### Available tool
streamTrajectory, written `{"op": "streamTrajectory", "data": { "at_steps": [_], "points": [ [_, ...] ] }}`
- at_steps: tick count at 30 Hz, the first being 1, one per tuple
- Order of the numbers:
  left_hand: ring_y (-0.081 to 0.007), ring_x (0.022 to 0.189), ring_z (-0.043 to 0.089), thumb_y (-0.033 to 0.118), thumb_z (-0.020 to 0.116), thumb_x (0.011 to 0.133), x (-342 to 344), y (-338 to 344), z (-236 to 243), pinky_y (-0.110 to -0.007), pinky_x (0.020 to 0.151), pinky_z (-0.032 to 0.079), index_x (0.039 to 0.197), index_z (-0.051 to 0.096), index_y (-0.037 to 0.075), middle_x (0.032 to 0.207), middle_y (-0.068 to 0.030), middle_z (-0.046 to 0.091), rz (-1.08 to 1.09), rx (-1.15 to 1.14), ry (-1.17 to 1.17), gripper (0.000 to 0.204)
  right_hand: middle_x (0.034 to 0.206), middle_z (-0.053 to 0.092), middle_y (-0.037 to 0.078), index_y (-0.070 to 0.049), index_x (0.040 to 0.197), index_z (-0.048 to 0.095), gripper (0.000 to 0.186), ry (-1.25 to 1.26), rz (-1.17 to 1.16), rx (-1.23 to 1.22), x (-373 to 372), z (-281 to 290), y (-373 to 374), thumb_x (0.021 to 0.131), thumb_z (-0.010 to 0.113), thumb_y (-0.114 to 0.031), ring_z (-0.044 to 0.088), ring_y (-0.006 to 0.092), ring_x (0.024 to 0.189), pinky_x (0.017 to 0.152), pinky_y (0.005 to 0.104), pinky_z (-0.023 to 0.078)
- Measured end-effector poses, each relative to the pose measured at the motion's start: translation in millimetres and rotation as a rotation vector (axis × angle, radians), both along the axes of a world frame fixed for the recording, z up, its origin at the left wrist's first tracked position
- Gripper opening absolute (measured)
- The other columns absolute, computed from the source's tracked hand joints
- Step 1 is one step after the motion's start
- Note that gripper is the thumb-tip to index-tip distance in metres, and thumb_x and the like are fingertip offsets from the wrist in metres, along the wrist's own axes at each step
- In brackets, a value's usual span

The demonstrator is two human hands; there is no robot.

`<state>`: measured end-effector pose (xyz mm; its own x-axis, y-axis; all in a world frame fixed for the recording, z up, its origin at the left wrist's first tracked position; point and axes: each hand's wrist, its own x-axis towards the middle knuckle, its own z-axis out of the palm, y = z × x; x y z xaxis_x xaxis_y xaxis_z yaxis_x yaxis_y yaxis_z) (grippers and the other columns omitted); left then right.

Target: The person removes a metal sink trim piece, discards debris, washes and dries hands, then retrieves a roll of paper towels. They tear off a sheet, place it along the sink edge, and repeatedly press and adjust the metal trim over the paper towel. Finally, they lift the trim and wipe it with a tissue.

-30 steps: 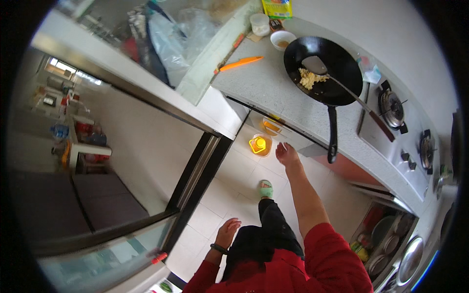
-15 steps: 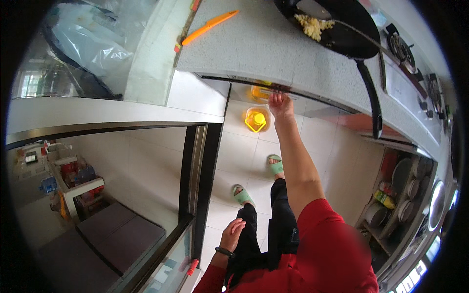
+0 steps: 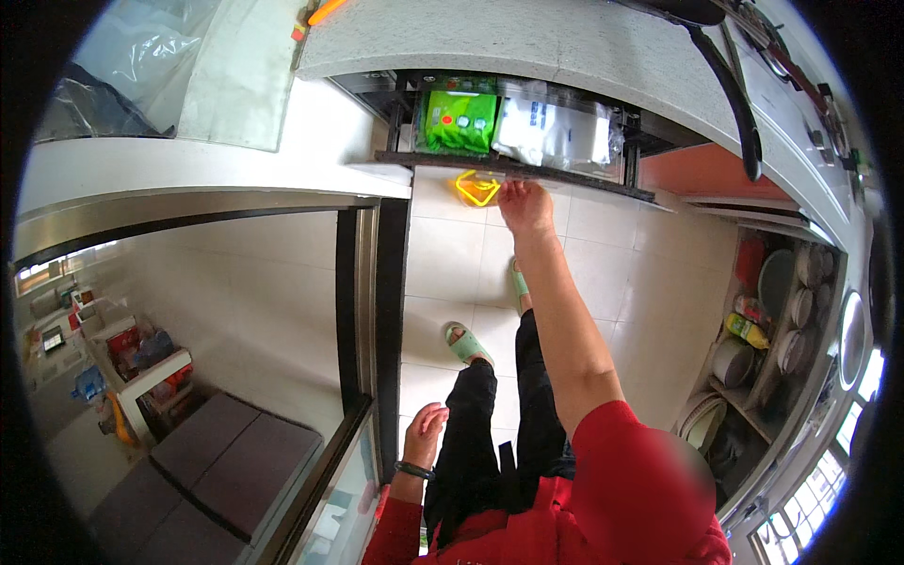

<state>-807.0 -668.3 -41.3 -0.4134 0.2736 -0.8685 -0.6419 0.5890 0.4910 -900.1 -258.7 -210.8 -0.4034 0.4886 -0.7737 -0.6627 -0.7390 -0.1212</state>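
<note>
My right hand (image 3: 525, 205) reaches forward to the front of a pulled-out drawer (image 3: 603, 183) under the grey worktop. Its fingers are bent against the drawer front, and the exact grip is partly hidden. Inside the drawer lie a bright green packet (image 3: 460, 122) and white plastic-wrapped packs (image 3: 546, 130). Beside my thigh, my left hand (image 3: 427, 433) hangs with loosely bent fingers and holds nothing; a dark bracelet circles that wrist. Partly under the drawer, a bottle with a yellow handle (image 3: 477, 191) stands on the tiled floor.
The black pan's handle (image 3: 730, 94) sticks out past the worktop edge (image 3: 452, 47). An orange knife (image 3: 326, 11) shows at the top. To the right is an open cabinet with pots (image 3: 731, 362). A dark-framed glass partition (image 3: 358, 311) stands on the left.
The drawer has slid out toward me with my right hand at its front, and its contents now show. My view has shifted, leaving most of the pan and knife out of sight.
</note>
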Motion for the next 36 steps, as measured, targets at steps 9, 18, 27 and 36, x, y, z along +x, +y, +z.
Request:
{"op": "streamTrajectory", "data": {
  "at_steps": [9,18,27,36],
  "points": [
    [-0.0176,0.099,0.059,0.029,0.055,0.091,3,1,-7,-0.031,0.085,0.046,0.118,0.051,0.004,0.107,-0.0083,0.063,-0.041,0.037,-0.031,0.037,0.08,0.056,0.001,-0.009,0.082,0.053,0.014,-0.028,0.006,-0.067,40,27,-62,0.09,0.043,-0.014,0.053,0.0159,0.077,0.072,0.0298,0.045],
    [-0.0143,0.097,0.059,0.029,0.057,0.09,-21,30,-14,-0.025,0.081,0.044,0.118,0.052,0.004,0.105,-0.0061,0.063,-0.083,-0.006,-0.046,0.038,0.087,0.056,0.006,-0.005,0.089,0.051,0.017,-0.05,-0.024,-0.191,46,32,-66,0.091,0.037,-0.013,0.053,0.0188,0.079,0.075,0.0314,0.047],
    [-0.0153,0.098,0.058,0.029,0.057,0.09,-31,56,-32,-0.026,0.082,0.043,0.119,0.051,0.004,0.107,-0.0076,0.063,-0.128,-0.037,-0.085,0.039,0.097,0.056,0.002,-0.007,0.102,0.055,0.019,0.023,0.036,-0.017,51,33,-69,0.093,0.044,-0.021,0.053,0.0158,0.09,0.082,0.0296,0.046],
    [-0.0193,0.1,0.058,0.028,0.056,0.091,-20,38,-56,-0.029,0.087,0.045,0.119,0.05,0.001,0.107,-0.0119,0.062,-0.142,-0.071,-0.115,0.04,0.105,0.057,0.008,-0.006,0.107,0.051,0.017,-0.159,0.046,0.133,45,50,-68,0.092,0.047,-0.013,0.056,0.0201,0.098,0.086,0.0342,0.047]
  ]
}}
